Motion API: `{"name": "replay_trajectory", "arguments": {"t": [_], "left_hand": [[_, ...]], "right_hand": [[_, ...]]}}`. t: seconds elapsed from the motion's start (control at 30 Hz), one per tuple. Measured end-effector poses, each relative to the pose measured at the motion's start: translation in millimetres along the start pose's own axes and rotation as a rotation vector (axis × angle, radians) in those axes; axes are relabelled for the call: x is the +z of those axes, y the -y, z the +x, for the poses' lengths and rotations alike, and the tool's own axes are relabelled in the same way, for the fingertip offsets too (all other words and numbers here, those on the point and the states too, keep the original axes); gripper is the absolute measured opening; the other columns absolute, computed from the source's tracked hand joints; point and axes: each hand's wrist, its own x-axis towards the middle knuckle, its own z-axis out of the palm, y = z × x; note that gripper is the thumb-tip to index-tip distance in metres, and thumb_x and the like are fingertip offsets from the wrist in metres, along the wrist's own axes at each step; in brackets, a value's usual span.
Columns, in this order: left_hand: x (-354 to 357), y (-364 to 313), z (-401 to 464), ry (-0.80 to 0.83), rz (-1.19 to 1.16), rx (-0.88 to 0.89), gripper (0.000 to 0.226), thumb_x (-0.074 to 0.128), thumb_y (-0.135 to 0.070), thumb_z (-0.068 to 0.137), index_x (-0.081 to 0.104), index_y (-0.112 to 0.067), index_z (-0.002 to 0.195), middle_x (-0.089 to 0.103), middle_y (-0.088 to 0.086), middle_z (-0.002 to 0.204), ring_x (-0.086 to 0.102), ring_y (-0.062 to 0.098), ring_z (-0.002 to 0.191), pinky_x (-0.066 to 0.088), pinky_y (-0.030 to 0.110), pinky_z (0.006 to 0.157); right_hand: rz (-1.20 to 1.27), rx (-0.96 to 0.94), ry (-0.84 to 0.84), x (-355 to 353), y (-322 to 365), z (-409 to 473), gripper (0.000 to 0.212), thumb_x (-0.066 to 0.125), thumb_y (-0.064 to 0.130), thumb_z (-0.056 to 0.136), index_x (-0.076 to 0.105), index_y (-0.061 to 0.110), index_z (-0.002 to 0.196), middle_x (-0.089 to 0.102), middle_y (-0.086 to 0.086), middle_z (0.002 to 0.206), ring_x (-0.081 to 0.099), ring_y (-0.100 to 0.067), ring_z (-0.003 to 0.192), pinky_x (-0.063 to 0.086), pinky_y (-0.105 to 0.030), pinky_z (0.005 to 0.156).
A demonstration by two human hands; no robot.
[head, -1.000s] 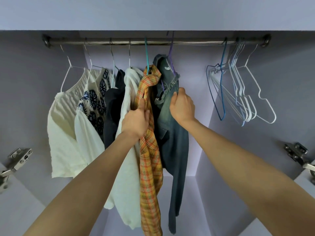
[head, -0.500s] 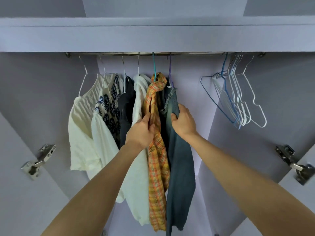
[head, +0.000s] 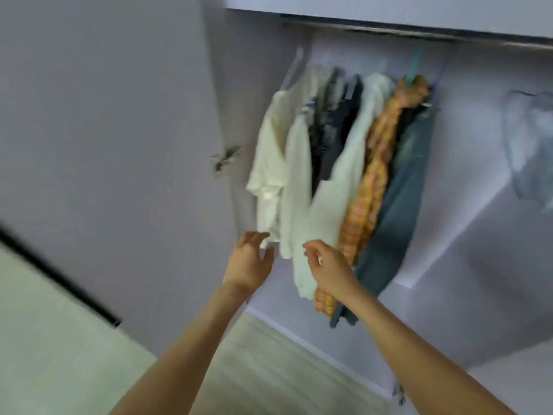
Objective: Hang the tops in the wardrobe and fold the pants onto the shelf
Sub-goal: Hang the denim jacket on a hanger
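Several tops hang on the wardrobe rail (head: 389, 29): a cream blouse (head: 269, 157), a white patterned top (head: 296, 175), a dark top (head: 335, 127), a white shirt (head: 338, 187), an orange plaid shirt (head: 371, 187) and a blue denim garment (head: 398, 205). My left hand (head: 250, 260) hovers below the cream blouse with loose fingers, holding nothing. Below the white shirt is my right hand (head: 327, 266), also holding nothing, its fingers relaxed. The frame is blurred by motion.
The open left wardrobe door (head: 119, 145) with a metal hinge (head: 226, 157) stands to the left. Spare hangers (head: 529, 145) hang blurred at the far right. The wardrobe floor edge (head: 299, 330) and the wooden room floor (head: 254, 363) lie below.
Both hands let go of the plaid shirt and the denim garment and dropped below the hems. The view swung left and pulled back, showing the door and floor.
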Motion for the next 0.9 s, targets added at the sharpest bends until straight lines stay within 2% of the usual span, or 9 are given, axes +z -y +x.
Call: {"name": "replay_trajectory", "arguments": {"t": [0.17, 0.27, 0.4, 0.5, 0.63, 0.73, 0.8, 0.83, 0.9], "left_hand": [[-47, 78, -108, -0.221, -0.019, -0.447, 0.035, 0.052, -0.021, 0.094, 0.055, -0.011, 0.128, 0.052, 0.01, 0.133, 0.051, 0.026, 0.119, 0.033, 0.024, 0.098], [-81, 113, -188, -0.379, -0.024, -0.624, 0.032, 0.053, -0.016, 0.093, 0.059, -0.008, 0.123, 0.058, 0.013, 0.125, 0.056, 0.027, 0.114, 0.035, 0.025, 0.095], [-119, 146, -298, -0.562, 0.006, -0.837, 0.031, 0.052, -0.016, 0.093, 0.06, -0.009, 0.122, 0.06, 0.011, 0.122, 0.057, 0.025, 0.111, 0.038, 0.025, 0.092], [-140, 167, -386, -0.694, 0.039, -0.993, 0.027, 0.055, -0.012, 0.091, 0.063, -0.006, 0.115, 0.064, 0.014, 0.117, 0.06, 0.029, 0.107, 0.041, 0.029, 0.088], [-158, 199, -507, -0.885, 0.008, -1.232, 0.029, 0.056, -0.012, 0.09, 0.062, -0.006, 0.117, 0.061, 0.015, 0.118, 0.059, 0.029, 0.105, 0.041, 0.03, 0.09], [-164, 227, -592, -1.006, -0.046, -1.392, 0.03, 0.054, -0.012, 0.09, 0.061, -0.006, 0.118, 0.06, 0.015, 0.118, 0.058, 0.028, 0.108, 0.038, 0.028, 0.091], [-165, 252, -647, -1.069, -0.084, -1.501, 0.031, 0.052, -0.013, 0.091, 0.059, -0.007, 0.12, 0.059, 0.013, 0.121, 0.056, 0.026, 0.112, 0.037, 0.029, 0.094], [-164, 264, -672, -1.09, -0.102, -1.553, 0.031, 0.052, -0.013, 0.091, 0.058, -0.007, 0.121, 0.058, 0.012, 0.123, 0.054, 0.025, 0.114, 0.036, 0.029, 0.095], [-158, 286, -720, -1.114, -0.135, -1.652, 0.034, 0.05, -0.012, 0.091, 0.056, -0.007, 0.124, 0.055, 0.013, 0.126, 0.051, 0.026, 0.118, 0.035, 0.031, 0.097]], "right_hand": [[-0.003, -0.182, 0.377, 87, 46, -26, 0.026, 0.044, 0.011, 0.095, 0.059, 0.007, 0.115, 0.066, -0.015, 0.11, 0.06, -0.032, 0.105, 0.045, -0.038, 0.091], [-0.005, -0.295, 0.567, 146, 88, -62, 0.027, 0.043, 0.013, 0.095, 0.06, 0.008, 0.116, 0.066, -0.014, 0.113, 0.06, -0.03, 0.106, 0.045, -0.037, 0.091], [-0.019, -0.461, 0.828, 215, 145, -122, 0.028, 0.04, 0.015, 0.096, 0.06, 0.009, 0.115, 0.065, -0.01, 0.116, 0.06, -0.025, 0.106, 0.043, -0.027, 0.086], [-0.057, -0.568, 1.0, 264, 187, -176, 0.029, 0.038, 0.015, 0.096, 0.06, 0.008, 0.115, 0.065, -0.009, 0.115, 0.058, -0.025, 0.106, 0.042, -0.027, 0.086], [-0.074, -0.704, 1.186, 333, 243, -259, 0.027, 0.037, 0.015, 0.096, 0.062, 0.013, 0.109, 0.065, -0.002, 0.1, 0.057, -0.016, 0.091, 0.038, -0.021, 0.076], [-0.112, -0.761, 1.296, 389, 282, -330, 0.027, 0.039, 0.013, 0.096, 0.063, 0.012, 0.107, 0.066, -0.001, 0.096, 0.059, -0.016, 0.09, 0.042, -0.022, 0.08], [-0.144, -0.795, 1.4, 431, 303, -377, 0.027, 0.038, 0.009, 0.095, 0.063, 0.012, 0.103, 0.064, 0.002, 0.087, 0.059, -0.018, 0.09, 0.047, -0.029, 0.087], [-0.176, -0.822, 1.439, 451, 311, -399, 0.027, 0.037, 0.009, 0.094, 0.062, 0.014, 0.101, 0.062, 0.005, 0.084, 0.06, -0.02, 0.09, 0.048, -0.033, 0.087], [-0.259, -0.871, 1.498, 488, 322, -438, 0.027, 0.035, 0.012, 0.094, 0.061, 0.018, 0.103, 0.06, 0.01, 0.084, 0.059, -0.016, 0.089, 0.047, -0.029, 0.081]]}}
